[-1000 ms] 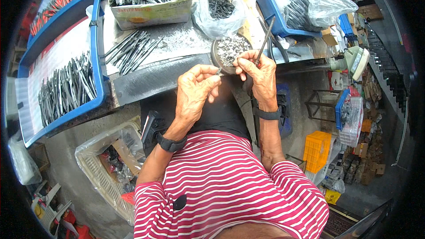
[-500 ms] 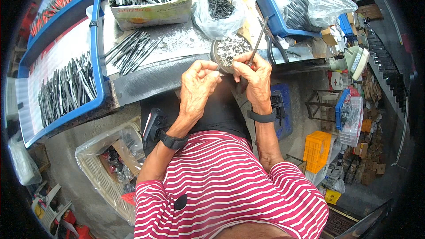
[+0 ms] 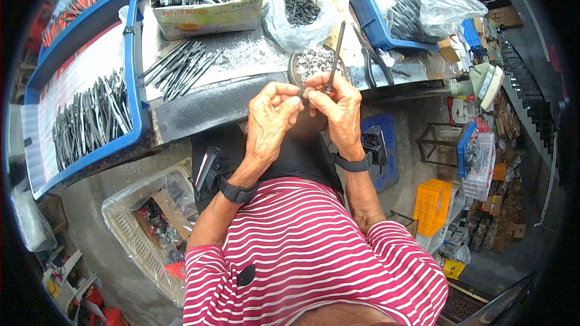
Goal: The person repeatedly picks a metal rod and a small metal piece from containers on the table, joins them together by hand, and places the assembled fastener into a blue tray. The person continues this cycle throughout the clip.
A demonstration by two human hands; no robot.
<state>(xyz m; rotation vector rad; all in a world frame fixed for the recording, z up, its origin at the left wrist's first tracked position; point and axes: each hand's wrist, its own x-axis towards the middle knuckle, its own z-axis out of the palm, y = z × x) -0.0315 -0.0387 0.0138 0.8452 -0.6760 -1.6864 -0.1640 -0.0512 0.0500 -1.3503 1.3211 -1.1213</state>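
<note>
Both hands have drawn back from the round dish (image 3: 311,63) since the earlier frame and now meet nearer the body, just below the counter (image 3: 235,60) edge at frame centre. Left hand (image 3: 269,124): wrist bent upward, fingers curled, thumb and forefinger pinched on a small dark part (image 3: 301,93). Right hand (image 3: 338,111): fingers closed round the red grip of a thin dark tool (image 3: 335,54), whose shaft rises slanted to the upper right, across the dish. Fingertips of both hands touch at the small part. Black bands on both wrists; forearms rise from a red-and-white striped shirt (image 3: 302,253). Loose metal tools (image 3: 181,69) lie upper left of the hands; a blue tray (image 3: 136,84) of more sits far left. A clear bag (image 3: 299,12) stands above the dish.
</note>
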